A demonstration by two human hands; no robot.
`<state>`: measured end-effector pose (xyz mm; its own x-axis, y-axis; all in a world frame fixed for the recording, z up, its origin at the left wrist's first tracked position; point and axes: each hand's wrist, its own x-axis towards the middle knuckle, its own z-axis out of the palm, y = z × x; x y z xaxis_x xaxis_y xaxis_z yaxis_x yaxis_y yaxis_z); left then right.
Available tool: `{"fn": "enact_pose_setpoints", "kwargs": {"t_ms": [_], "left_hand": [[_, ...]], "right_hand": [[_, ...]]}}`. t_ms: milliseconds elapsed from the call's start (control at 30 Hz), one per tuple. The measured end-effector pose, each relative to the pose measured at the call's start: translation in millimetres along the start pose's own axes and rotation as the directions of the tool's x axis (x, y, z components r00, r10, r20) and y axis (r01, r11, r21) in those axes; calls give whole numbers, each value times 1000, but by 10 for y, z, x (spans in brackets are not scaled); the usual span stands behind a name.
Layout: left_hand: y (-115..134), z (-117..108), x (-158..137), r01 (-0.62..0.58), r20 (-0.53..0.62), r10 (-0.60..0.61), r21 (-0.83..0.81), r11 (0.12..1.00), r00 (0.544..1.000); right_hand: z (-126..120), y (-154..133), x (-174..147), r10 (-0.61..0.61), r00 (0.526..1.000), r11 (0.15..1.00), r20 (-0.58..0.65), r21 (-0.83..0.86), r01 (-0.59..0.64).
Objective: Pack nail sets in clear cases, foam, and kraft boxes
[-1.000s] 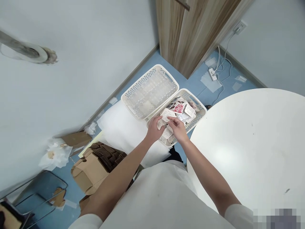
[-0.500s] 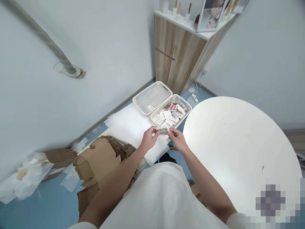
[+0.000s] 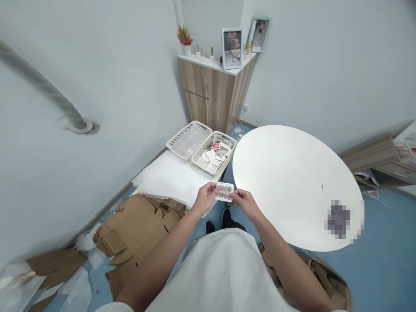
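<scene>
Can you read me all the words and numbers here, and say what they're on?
None can be read.
Cards in fuller basket: faint marks, too small.
White card between left hand and right hand: colourful ovals, no readable words.
Patch on round table: blurred.

My nail card (image 3: pixel 225 192) looks glossy; the baskets (image 3: pixel 202 168) seem of plastic, the cardboard (image 3: pixel 139 221) is matt, my shirt (image 3: pixel 217 268) is of cloth.

A potted plant (image 3: pixel 185 38) and framed picture (image 3: pixel 232 49) stand on the cabinet (image 3: pixel 216 91) near a round table (image 3: pixel 279 177).
</scene>
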<state>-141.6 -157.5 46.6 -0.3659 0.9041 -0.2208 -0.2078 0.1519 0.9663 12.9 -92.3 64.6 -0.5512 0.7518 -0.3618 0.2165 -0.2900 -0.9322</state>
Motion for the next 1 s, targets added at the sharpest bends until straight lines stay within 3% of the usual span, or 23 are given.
{"fn": "enact_pose_setpoints", "kwargs": {"t_ms": [167, 300, 433, 533, 600, 733, 900, 1000], "left_hand": [[-9, 239, -3, 58, 124, -53, -33, 998, 991], [2, 526, 80, 35, 237, -49, 63, 997, 970], [53, 988, 228, -103, 446, 7, 192, 976, 895], [66, 1410, 338, -156, 573, -1, 225, 962, 820], [44, 1677, 392, -140, 581, -14, 219, 966, 813], [-57, 2089, 415, -28, 492, -58, 166, 986, 869], [-225, 2453, 336, 81, 498, -171, 197, 977, 850], [-307, 2633, 334, 50, 388, -113, 167, 985, 915]], "right_hand": [[-219, -9, -188, -22, 997, 999, -74, 22, 23], [-509, 65, -303, -62, 988, 998, -144, 22, 65], [-911, 122, -394, -130, 951, 990, -279, 18, 141], [-1225, 130, -462, -130, 952, 983, -277, 90, 160], [-1422, 146, -509, -117, 950, 978, -291, 133, 161], [-1778, 240, -586, -83, 894, 953, -439, 228, 200], [-2094, 413, -636, -20, 819, 871, -573, 392, 296], [-2212, 508, -683, 11, 831, 861, -557, 428, 275]]}}
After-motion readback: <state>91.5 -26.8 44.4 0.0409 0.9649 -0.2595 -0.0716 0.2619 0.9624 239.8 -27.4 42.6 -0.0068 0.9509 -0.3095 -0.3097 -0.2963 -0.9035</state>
